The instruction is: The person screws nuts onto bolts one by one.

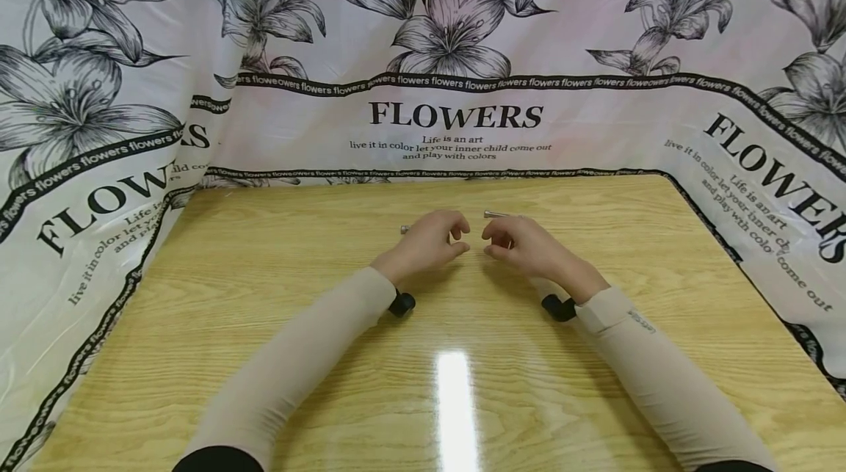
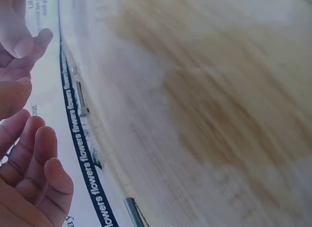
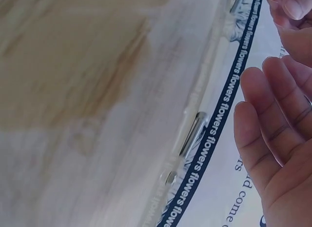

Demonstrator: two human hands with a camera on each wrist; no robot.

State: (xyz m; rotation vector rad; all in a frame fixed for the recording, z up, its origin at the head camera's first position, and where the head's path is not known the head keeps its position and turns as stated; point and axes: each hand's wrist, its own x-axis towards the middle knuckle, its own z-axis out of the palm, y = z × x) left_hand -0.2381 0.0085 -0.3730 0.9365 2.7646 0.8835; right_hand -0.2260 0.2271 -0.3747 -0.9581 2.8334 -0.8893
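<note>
While I stood watching, the person held both hands above the far half of the table (image 1: 330,310), palms turned toward each other, with a narrow gap between the fingertips. The left hand (image 1: 429,237), on the left of the table's middle, was half open, its fingers softly bent and its thumb apart; it had hold of nothing. The right hand (image 1: 525,244), across the gap, kept a similar loose curve and was gripping nothing either. Just behind the left hand, toward the table's far edge, lay the left metal rod (image 2: 134,212), of which the head view showed only one end. Behind the right hand, on the same far part of the table, lay the right metal rod (image 3: 194,134), and near its end was a small metal piece (image 3: 170,177), whose exact kind I could not tell. Both forearms came over the near edge of the table in a beige left sleeve (image 1: 297,347) and a beige right sleeve (image 1: 661,354). A strip of reflected light shone on the table's near half. Beyond its far edge and along both sides was a white cloth (image 1: 456,127), printed with black-lined lilies and the word "FLOWERS".
</note>
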